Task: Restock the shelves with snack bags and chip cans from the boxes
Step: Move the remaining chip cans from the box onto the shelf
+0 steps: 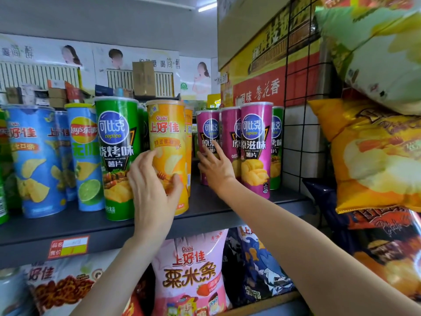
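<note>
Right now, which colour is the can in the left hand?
Orange-yellow can, seen in the head view.

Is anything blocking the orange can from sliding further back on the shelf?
Yes. Another orange can stands right behind the orange can gripped by the left hand. The right hand touches a purple can beside the gap.

Left hand [153, 188] covered lower front of orange can [168, 153]. Right hand [215, 166] hid base of rear purple can [208, 133]. Price tag [69, 247] text unreadable. Green can [2, 169] cut by left edge.
</note>
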`<move>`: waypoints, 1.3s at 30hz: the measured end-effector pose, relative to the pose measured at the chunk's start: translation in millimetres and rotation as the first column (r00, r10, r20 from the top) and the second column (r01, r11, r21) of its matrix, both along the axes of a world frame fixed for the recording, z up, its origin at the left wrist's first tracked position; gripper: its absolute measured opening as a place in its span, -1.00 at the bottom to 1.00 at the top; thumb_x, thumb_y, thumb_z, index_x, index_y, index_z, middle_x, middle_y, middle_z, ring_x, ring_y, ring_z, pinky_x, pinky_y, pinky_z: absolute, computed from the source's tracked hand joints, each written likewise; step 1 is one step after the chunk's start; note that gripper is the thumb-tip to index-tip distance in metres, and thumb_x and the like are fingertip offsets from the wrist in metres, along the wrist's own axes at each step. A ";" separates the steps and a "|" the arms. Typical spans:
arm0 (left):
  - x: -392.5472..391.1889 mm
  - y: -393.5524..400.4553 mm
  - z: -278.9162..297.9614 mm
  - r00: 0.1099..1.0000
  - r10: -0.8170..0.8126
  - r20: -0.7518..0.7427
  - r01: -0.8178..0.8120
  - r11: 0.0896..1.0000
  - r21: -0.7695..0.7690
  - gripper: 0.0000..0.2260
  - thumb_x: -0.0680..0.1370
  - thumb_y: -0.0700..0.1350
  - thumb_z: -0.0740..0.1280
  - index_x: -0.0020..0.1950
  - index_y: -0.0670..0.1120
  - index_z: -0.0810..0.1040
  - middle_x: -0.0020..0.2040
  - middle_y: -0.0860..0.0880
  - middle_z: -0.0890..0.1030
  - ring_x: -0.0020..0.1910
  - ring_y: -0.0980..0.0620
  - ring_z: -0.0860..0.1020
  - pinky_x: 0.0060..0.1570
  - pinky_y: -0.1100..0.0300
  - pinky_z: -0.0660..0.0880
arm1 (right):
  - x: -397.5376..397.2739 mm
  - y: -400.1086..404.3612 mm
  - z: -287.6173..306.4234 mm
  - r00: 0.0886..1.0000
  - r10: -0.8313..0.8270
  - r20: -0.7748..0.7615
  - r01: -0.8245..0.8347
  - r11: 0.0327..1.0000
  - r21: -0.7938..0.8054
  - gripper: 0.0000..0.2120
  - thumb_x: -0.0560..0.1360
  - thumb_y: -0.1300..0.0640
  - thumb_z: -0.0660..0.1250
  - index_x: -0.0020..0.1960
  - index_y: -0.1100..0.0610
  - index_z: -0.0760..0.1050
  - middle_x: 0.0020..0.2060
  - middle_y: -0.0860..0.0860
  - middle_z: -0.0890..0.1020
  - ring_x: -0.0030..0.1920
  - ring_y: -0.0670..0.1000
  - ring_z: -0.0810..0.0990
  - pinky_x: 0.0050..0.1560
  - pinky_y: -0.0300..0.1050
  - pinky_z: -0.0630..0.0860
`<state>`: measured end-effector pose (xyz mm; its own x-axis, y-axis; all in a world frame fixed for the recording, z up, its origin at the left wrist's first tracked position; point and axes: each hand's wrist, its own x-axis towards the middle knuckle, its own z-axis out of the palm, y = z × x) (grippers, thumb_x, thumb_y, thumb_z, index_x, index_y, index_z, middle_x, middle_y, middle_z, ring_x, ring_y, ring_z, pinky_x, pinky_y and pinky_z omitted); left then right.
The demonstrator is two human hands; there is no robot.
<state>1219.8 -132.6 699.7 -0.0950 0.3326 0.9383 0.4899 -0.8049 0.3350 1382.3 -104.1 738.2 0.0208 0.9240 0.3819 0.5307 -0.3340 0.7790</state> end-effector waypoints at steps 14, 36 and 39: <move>-1.8 -1.7 -1.9 1.000 -0.006 -0.026 0.006 1.000 -0.011 -0.50 0.44 -0.24 0.39 0.34 -0.26 0.32 0.24 -0.28 0.38 0.22 -0.14 0.32 0.20 0.18 0.22 | 7.6 -12.5 -7.3 0.960 0.120 -0.254 -0.082 0.985 0.155 -0.50 0.63 -0.09 -0.03 0.52 0.05 0.06 0.54 0.08 -0.06 0.52 0.15 -0.22 0.39 0.23 -0.39; 12.6 -20.4 2.6 0.988 -0.105 -0.113 0.049 0.906 -0.420 -0.22 0.46 0.04 0.39 0.51 -0.15 0.03 0.36 -0.21 0.36 0.29 -0.27 0.33 0.23 -0.14 0.32 | 25.0 -91.1 -41.4 0.153 0.727 -0.669 0.213 0.637 0.741 -0.08 0.41 0.10 0.45 0.52 0.17 -0.11 0.37 0.20 0.25 0.33 0.24 0.30 0.27 0.08 0.31; 17.1 -19.3 1.2 0.989 -0.102 -0.110 0.046 0.904 -0.426 -0.23 0.46 0.03 0.40 0.51 -0.16 0.05 0.36 -0.21 0.35 0.31 -0.26 0.31 0.26 -0.13 0.29 | 19.8 -87.0 -39.7 0.106 0.726 -0.679 0.187 0.656 0.731 -0.08 0.40 0.10 0.44 0.52 0.19 -0.11 0.36 0.20 0.25 0.33 0.24 0.30 0.28 0.08 0.30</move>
<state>1236.9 -151.9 701.0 0.0557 0.7006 0.7114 0.4952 -0.6381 0.5896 1402.2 -191.0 698.5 0.5483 0.5434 0.6357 0.7543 0.0069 -0.6565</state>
